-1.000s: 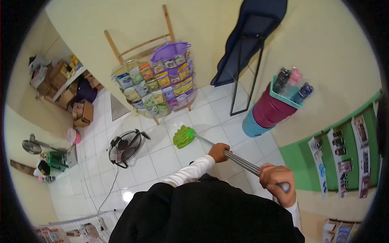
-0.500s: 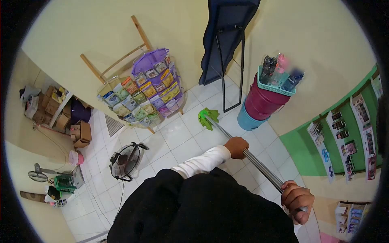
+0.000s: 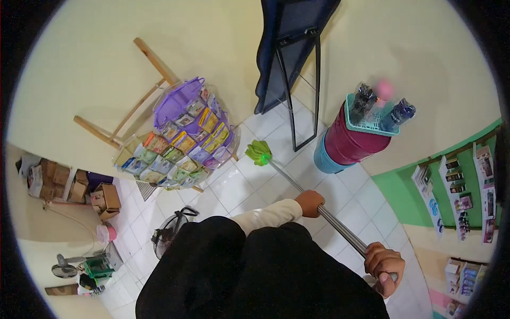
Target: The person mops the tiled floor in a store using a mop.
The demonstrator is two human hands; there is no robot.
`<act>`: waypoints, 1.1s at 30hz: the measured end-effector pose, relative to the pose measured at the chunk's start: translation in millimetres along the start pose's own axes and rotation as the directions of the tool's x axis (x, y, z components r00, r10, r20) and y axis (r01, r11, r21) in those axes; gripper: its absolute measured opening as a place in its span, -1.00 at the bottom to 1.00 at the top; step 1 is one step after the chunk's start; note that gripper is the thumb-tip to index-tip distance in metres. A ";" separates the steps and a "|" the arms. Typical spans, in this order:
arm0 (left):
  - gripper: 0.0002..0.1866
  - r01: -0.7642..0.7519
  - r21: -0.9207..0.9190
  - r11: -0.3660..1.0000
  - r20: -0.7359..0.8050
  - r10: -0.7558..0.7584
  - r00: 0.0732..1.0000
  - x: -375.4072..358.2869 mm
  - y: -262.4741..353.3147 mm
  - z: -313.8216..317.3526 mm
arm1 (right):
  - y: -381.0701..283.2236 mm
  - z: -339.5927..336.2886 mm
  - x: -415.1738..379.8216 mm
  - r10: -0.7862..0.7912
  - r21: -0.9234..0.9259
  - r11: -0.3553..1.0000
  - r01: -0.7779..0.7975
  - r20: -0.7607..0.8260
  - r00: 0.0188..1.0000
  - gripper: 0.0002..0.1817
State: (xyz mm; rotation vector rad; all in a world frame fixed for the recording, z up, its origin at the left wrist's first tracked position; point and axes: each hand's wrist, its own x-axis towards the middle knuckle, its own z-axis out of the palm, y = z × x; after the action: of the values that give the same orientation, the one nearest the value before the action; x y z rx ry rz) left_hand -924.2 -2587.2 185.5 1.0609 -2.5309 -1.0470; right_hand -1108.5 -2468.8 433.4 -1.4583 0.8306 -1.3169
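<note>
A mop (image 3: 340,226) with a metal handle slants across the white tiles, its green cloth head (image 3: 258,152) lying on the floor. Partway down the handle, my left hand (image 3: 309,203) is wrapped round it, the white sleeve reaching in from the left. My right hand (image 3: 384,268) grips the handle's upper end, thumb near the tip. Beyond the mop head stands the metal leg frame of a dark wavy-edged mirror or board (image 3: 289,58), leaning against the wall.
Right of the mop, a maroon bucket (image 3: 348,135) sits on a blue bucket (image 3: 330,157), topped by a teal basket (image 3: 366,125) of bottles. A wooden rack with hanging packets (image 3: 180,141) leans at the left, near a floor fan (image 3: 169,234). Shelves (image 3: 457,196) line the right wall.
The mop head has shifted a little to the left, away from the buckets. My view has turned slightly, and the floor fan is now partly hidden by black clothing. Both hands keep their hold.
</note>
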 end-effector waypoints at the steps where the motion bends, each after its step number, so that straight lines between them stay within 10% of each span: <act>1: -0.91 -0.021 -0.026 0.999 0.002 0.021 1.000 0.1 -2.4 1.8 | -0.1 0.9 5.3 0.018 -0.023 1.000 -0.018 0.025 1.000 -0.60; 17: -0.86 -0.066 -0.076 0.995 -0.156 0.054 0.986 23.9 -141.8 3.0 | 112.6 22.7 86.7 0.089 -0.005 0.996 -0.090 0.208 0.974 -0.57; 22: -0.92 0.131 -0.135 0.982 -0.060 -0.140 0.988 56.3 -163.1 -9.8 | 144.8 13.5 124.2 0.018 0.127 0.992 -0.019 0.009 1.000 -0.43; 33: -0.85 0.074 -0.018 0.997 -0.106 -0.076 0.992 50.4 -230.4 -22.3 | 201.8 29.9 139.5 -0.015 0.157 0.987 0.019 -0.024 1.000 -0.51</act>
State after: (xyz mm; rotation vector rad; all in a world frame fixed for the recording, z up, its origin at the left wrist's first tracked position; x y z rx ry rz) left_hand -825.7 -2746.8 40.8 1.1838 -2.4137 -0.9978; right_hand -1030.7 -2653.1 288.2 -1.3319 0.7133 -1.3819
